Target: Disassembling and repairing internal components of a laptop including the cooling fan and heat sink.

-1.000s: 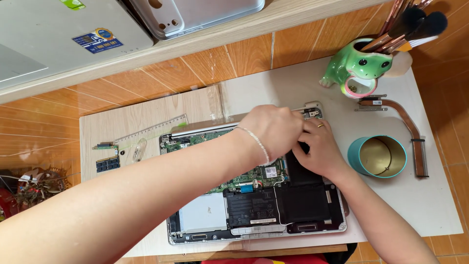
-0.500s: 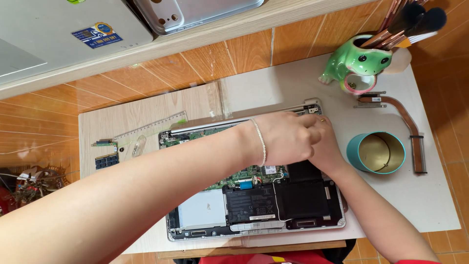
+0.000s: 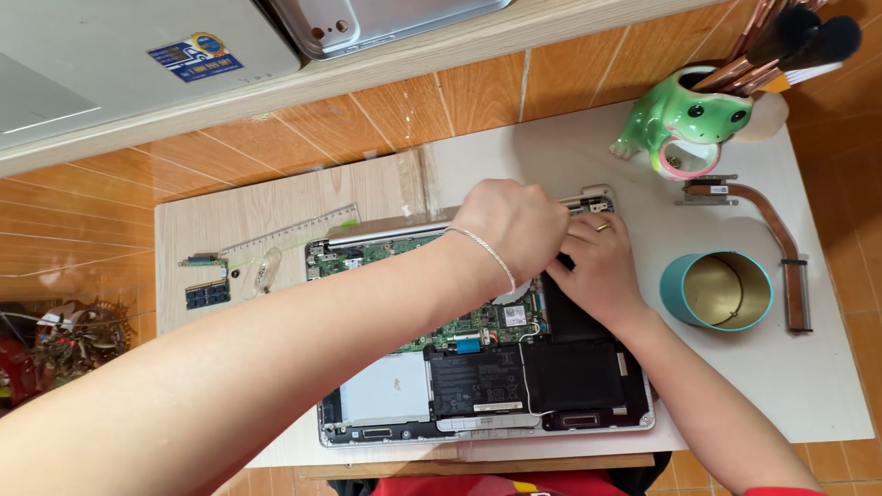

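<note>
An open laptop lies bottom-up with its cover off, showing a green circuit board, a black battery and a silver drive. My left hand, with a thin bracelet on the wrist, is curled knuckles-up over the laptop's far right corner near the hinge. My right hand, wearing a ring, rests just beside it on the black part of the interior, fingertips tucked under the left hand. What the fingers grip is hidden.
A teal cup and a copper heat pipe lie to the right. A green frog-shaped holder with brushes stands at the back right. A clear ruler and memory modules lie to the left. A white mat covers the tabletop.
Both hands stay at the laptop's far right corner. My left hand slid a little to the right, then back and slightly farther away; my right hand barely shifted.
</note>
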